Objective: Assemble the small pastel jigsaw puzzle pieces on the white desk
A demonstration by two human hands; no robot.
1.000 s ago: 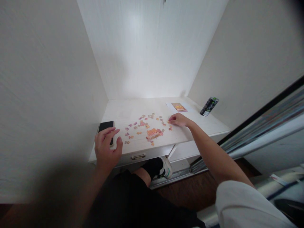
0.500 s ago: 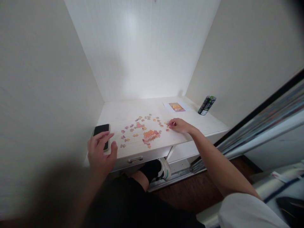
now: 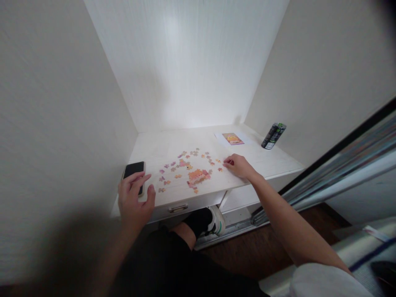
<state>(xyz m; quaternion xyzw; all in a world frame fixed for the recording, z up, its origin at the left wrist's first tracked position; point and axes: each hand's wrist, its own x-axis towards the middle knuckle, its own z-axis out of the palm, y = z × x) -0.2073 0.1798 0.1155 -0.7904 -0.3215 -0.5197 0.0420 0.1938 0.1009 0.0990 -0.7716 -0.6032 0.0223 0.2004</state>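
Note:
My left hand [image 3: 134, 201] rests over a black-screened phone [image 3: 135, 168] at the left end of the white desk, fingers apart and holding nothing. To the right, my right hand [image 3: 237, 166] is low over the desk with thumb and fingertips pinched together. Whether a piece is between them is too small to make out. Just left of those fingertips lie a yellow jigsaw piece [image 3: 218, 160] and a reddish jigsaw piece [image 3: 220, 169]. A partly joined orange and pink jigsaw section [image 3: 198, 176] sits near the front edge, ringed by several loose pieces.
A picture card [image 3: 233, 139] with a yellow figure lies on white paper at the back right. Beside the right wall stands a dark can [image 3: 274, 136]. Walls close in the desk [image 3: 161, 142] at left, back and right. Below the front edge is a drawer handle [image 3: 178, 208].
My right hand has drawn slightly right, away from the two loose pieces, which now show more fully. My left hand stays over the phone. The whole view has shifted a little.

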